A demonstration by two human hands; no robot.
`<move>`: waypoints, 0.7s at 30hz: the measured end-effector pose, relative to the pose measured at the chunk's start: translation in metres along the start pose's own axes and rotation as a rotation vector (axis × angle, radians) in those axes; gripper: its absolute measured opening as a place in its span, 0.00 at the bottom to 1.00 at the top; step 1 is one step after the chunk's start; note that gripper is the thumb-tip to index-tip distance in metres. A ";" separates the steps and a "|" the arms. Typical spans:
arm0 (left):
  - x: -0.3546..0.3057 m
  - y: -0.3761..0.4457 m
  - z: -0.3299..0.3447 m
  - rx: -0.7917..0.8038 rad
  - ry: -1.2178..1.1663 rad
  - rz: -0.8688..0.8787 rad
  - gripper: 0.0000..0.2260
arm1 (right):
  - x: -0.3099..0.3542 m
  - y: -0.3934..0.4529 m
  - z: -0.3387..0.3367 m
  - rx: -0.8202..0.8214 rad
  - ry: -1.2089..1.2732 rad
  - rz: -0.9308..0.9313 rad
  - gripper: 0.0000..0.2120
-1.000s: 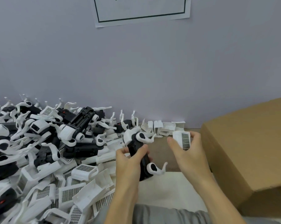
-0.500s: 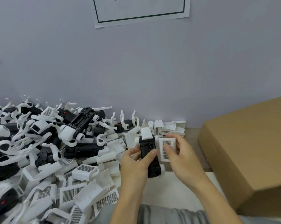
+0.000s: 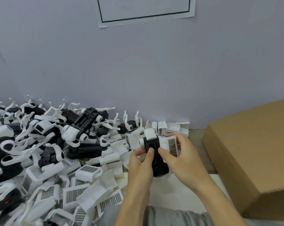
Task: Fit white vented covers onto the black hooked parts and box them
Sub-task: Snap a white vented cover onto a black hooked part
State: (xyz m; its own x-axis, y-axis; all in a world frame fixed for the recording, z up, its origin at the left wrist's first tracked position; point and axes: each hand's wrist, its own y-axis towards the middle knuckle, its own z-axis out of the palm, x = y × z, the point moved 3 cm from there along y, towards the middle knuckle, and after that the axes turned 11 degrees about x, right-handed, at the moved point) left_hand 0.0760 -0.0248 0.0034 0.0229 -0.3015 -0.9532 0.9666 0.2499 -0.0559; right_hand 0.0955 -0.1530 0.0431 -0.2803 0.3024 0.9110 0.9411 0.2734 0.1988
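You have the black hooked part (image 3: 155, 154) in front of you, lifted a little above the table (image 3: 178, 191), just right of the heap. It is a long black body with a white block at its far end and a white round piece on its left shoulder; its lower end is hidden between your palms. Your left hand (image 3: 140, 165) curls round its left side with the thumb laid along the black face. Your right hand (image 3: 182, 158) pinches the white vented cover (image 3: 169, 145) against the part's right flank, thumb on the near edge, fingers wrapped behind; the cover's dark grille faces you and it touches the black body. Whether it has seated you cannot tell from here.

Compared with 0.5 s ago, the cover sits tighter against the part, tilted over its right edge, and your 2 hands have closed in nearer each other. 1 s ago the cover was held apart, off to the right.

To your left lies the pile of loose parts (image 3: 45, 152), black bodies with white hooks behind, vented covers in front. The cardboard box (image 3: 252, 157) stands to your right. A pale wall (image 3: 138, 70) rises behind, with a green-bordered sheet of paper (image 3: 144, 10) stuck on it
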 end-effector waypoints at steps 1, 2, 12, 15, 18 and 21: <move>0.000 0.001 0.001 -0.002 -0.021 -0.010 0.07 | 0.001 0.001 -0.001 0.002 -0.064 -0.005 0.18; 0.001 0.001 0.001 0.001 -0.048 -0.021 0.07 | 0.003 0.001 -0.001 0.005 -0.122 -0.003 0.22; -0.003 -0.002 0.008 0.074 -0.071 0.036 0.09 | 0.018 -0.002 0.016 -0.109 -0.393 -0.028 0.10; -0.004 -0.003 0.008 0.060 -0.040 0.062 0.09 | 0.019 -0.005 0.018 -0.113 -0.445 -0.035 0.11; -0.006 -0.005 0.007 0.033 -0.046 0.075 0.09 | 0.022 -0.008 0.019 -0.096 -0.507 -0.049 0.14; -0.006 -0.005 0.009 0.053 -0.040 0.113 0.08 | 0.025 -0.009 0.020 -0.151 -0.584 -0.083 0.16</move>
State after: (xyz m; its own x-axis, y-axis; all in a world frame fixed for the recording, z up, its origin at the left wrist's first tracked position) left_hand 0.0729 -0.0327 0.0125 0.1414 -0.3106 -0.9400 0.9694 0.2357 0.0679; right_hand 0.0758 -0.1292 0.0569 -0.3709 0.7483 0.5500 0.9161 0.1976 0.3488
